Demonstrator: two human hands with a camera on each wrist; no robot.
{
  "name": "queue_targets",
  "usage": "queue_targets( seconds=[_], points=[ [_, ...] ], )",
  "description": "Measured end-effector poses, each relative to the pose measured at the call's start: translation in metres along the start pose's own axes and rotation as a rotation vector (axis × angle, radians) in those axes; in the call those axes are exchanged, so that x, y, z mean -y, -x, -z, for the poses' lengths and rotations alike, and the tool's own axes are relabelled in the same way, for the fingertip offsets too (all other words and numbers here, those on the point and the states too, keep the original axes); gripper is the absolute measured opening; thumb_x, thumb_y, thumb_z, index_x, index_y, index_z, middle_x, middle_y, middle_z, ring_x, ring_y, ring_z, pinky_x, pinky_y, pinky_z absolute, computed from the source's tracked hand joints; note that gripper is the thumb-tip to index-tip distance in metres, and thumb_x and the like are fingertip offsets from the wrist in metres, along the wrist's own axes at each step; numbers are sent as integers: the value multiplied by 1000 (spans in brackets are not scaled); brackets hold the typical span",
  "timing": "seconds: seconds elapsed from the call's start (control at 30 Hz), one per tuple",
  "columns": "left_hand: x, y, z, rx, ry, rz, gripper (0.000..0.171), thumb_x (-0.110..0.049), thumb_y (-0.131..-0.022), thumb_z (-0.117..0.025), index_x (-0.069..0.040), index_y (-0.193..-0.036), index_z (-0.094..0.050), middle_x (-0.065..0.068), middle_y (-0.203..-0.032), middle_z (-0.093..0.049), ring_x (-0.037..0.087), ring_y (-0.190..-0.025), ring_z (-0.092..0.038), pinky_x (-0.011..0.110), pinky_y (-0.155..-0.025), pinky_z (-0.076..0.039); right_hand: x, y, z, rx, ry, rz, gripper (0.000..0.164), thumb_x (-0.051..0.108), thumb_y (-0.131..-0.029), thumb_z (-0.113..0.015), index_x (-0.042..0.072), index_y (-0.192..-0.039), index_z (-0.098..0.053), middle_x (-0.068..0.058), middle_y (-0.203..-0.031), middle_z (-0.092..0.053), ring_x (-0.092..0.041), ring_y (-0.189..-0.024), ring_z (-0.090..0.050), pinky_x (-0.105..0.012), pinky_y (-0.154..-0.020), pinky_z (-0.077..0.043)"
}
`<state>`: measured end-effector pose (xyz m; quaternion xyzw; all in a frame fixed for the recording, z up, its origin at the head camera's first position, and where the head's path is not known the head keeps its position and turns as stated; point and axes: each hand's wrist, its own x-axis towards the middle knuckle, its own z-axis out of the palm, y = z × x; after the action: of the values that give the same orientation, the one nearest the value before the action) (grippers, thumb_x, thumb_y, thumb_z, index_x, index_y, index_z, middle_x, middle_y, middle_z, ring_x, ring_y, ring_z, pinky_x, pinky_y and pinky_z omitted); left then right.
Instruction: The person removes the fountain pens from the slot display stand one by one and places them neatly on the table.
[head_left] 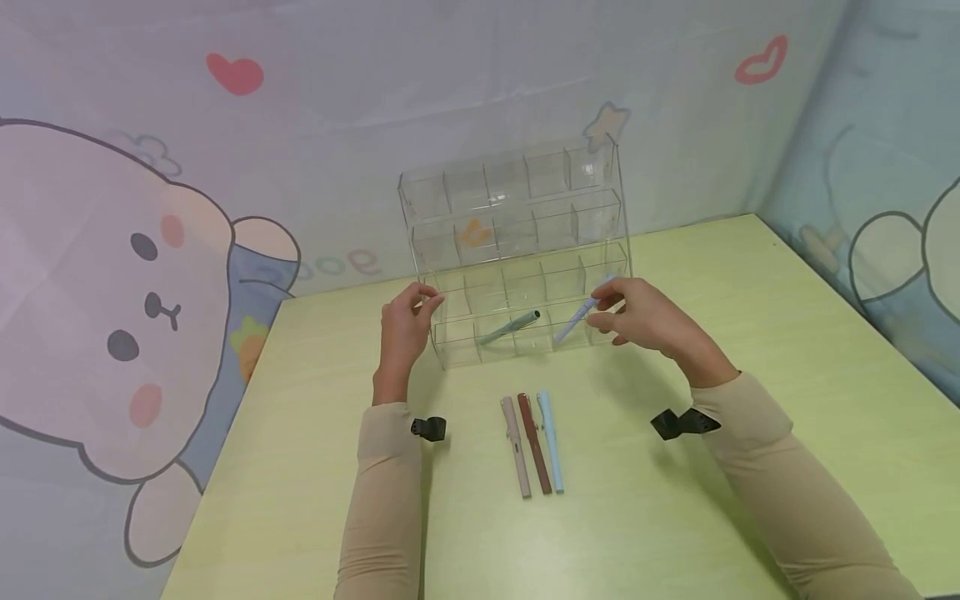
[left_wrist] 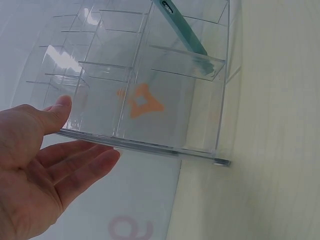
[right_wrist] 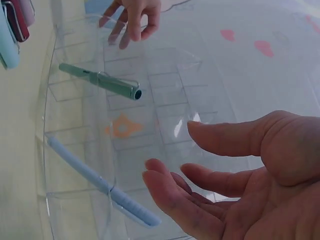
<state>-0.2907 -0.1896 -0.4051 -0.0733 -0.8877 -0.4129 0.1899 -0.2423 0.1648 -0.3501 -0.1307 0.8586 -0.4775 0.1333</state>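
A clear, tiered pen rack (head_left: 517,207) with several compartments stands at the back of the table. My left hand (head_left: 405,329) holds its left side panel; the left wrist view shows the thumb inside and the fingers behind. A green pen (head_left: 510,327) leans in the lowest row, its clip end up and to the right. Farther right in that row slants a lilac-blue pen (head_left: 573,321). My right hand (head_left: 637,321) is beside this pen's upper end. In the right wrist view, thumb and fingers are spread apart with nothing between them, the fingertips close to the pen (right_wrist: 105,186).
In front of the rack, a beige pen (head_left: 516,446), a dark red pen (head_left: 535,443) and a light blue pen (head_left: 551,442) lie side by side on the yellow-green table (head_left: 315,492). A printed cloth (head_left: 337,125) hangs right behind the rack.
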Motion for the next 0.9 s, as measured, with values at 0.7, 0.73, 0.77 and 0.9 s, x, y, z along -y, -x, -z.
queue_targets(
  seconds=[0.7,0.73,0.77,0.9],
  points=[
    [1,1,0,-2,0,-7,18,-25,-99,-65,-8,-105,-69,18,-115,-71,37,-104,-69,56,-100,-46,-29,-25,-9,-359,104,7,50,10,-100,-59,-11,-142,-41,-33,-126,-57,-38,-87,-72,-31,-61,-58],
    [1,1,0,-5,-2,-9,18,-25,-99,-66,-8,-105,-69,19,-115,-71,37,-104,-69,56,-100,-46,-31,-26,-10,-366,120,12,51,11,-100,-59,-12,-142,-41,-34,-126,-57,-39,-87,-72,-30,-60,-57],
    [1,1,0,-9,-1,-11,17,-24,-99,-66,-8,-104,-69,19,-114,-71,37,-104,-69,56,-98,-47,-32,-27,-11,-371,133,16,51,12,-100,-58,-12,-142,-40,-35,-126,-57,-38,-87,-72,-29,-59,-56],
    [1,0,0,-15,-1,-18,16,-22,-98,-67,-7,-104,-69,18,-107,-73,38,-103,-70,56,-96,-49,-38,-31,-18,-382,144,15,56,16,-102,-57,-12,-145,-34,-36,-129,-56,-36,-84,-73,-30,-59,-53]
  ],
)
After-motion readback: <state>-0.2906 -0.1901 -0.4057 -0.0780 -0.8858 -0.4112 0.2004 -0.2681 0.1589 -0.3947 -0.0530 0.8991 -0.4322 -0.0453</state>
